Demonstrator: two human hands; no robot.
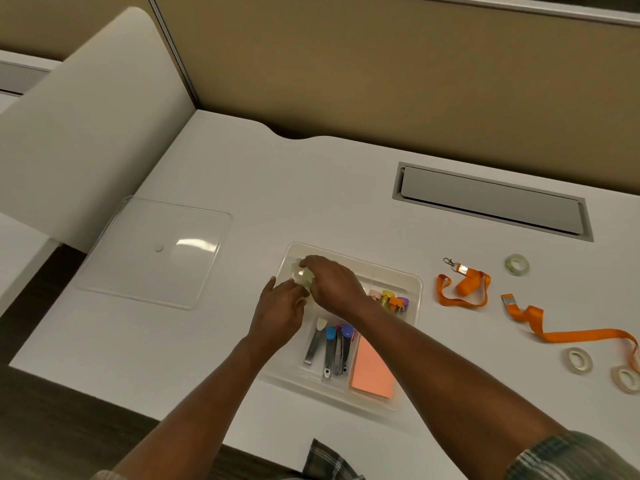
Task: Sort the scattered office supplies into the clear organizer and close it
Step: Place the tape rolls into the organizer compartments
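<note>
Clear plastic organizer (pixel 414 284) is set open on the white surface (pixel 242 188), its lid (pixel 152 251) well apart leftward. A small pale item (pixel 306 280), possibly tape, is pinched between left hand (pixel 280 311) and right hand (pixel 334 282) over its rear-left compartment.

Both hands cover the organizer's (pixel 414 308) far-left compartment; the small pale object (pixel 306 282) between them is unidentifiable. An orange lanyard (pixel 571 336) and tape roll (pixel 628 378) run off the picture's right edge.
</note>
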